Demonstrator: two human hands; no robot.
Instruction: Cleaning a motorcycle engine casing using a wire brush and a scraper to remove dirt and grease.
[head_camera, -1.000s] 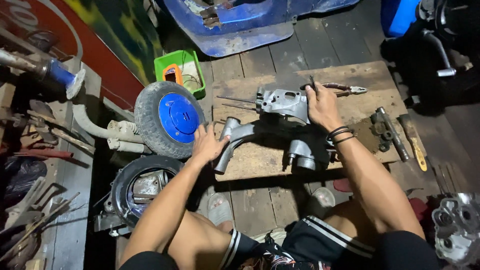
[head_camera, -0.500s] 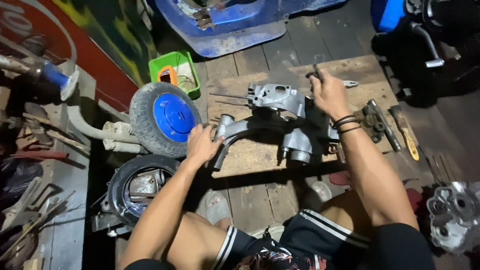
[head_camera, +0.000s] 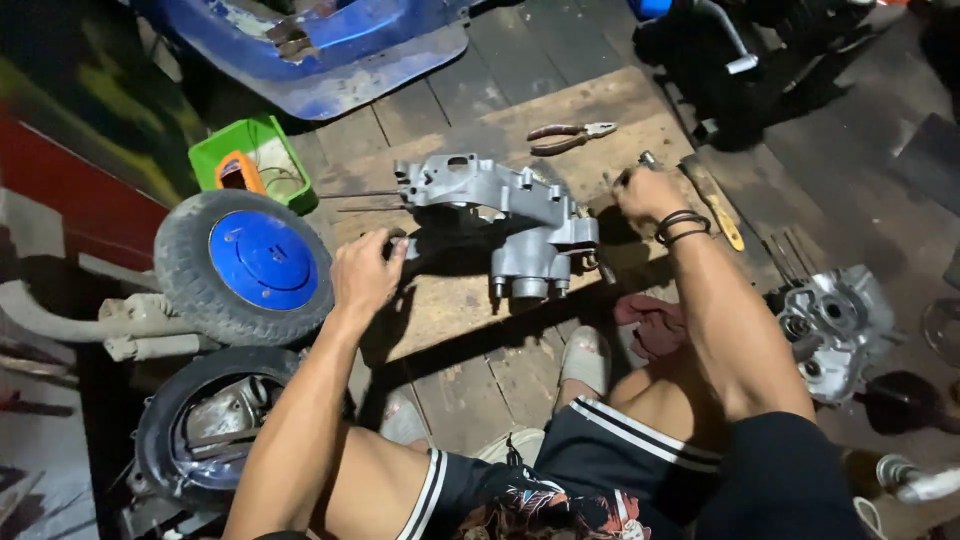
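Gripping ribbed grey cast-metal casing (head_camera: 500, 215)

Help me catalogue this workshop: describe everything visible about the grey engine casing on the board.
The engine casing is a bare grey cast-metal part, dull and grimy, with ribs, bolt holes and round bosses facing the person. It lies across a wooden board on the plank floor. The left hand grips its dark left end; the right hand sits at its right end, holding a small tool.

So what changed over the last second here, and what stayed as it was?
The right hand moved off the engine casing toward its right end, closed around a small tool. The left hand stayed gripping the casing's left end. The pliers, blue-hubbed wheel and green tray stayed put.
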